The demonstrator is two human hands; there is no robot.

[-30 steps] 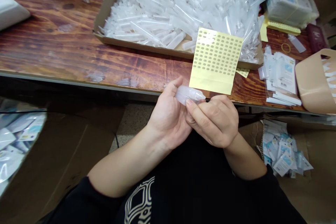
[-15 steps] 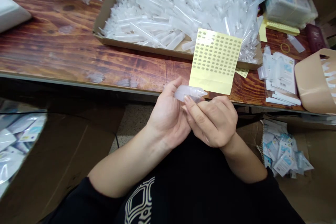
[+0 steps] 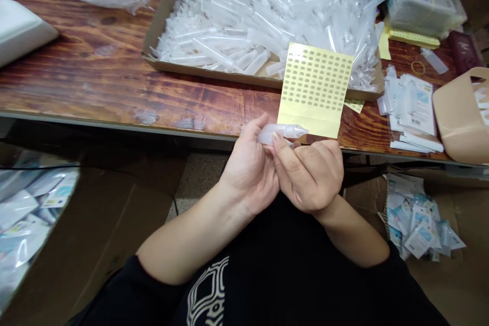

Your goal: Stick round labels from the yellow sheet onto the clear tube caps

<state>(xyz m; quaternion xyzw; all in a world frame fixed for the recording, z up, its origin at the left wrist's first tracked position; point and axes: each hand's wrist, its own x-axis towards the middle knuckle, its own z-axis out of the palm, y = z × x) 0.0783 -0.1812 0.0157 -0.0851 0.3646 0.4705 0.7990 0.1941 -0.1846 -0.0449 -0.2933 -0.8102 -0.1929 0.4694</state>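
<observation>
Plastic tube [image 3: 286, 131] is held in the left hand [image 3: 246, 165], fingers half curled, and pinched by the right hand [image 3: 311, 170], fingers closed, near a sheet [image 3: 315, 86].

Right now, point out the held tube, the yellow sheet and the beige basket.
Held tube [image 3: 286, 131]: head view, on its translucent body.
Yellow sheet [image 3: 315, 84]: head view, among its printed marks.
Beige basket [image 3: 453, 117]: head view, on its outer wall.
</observation>
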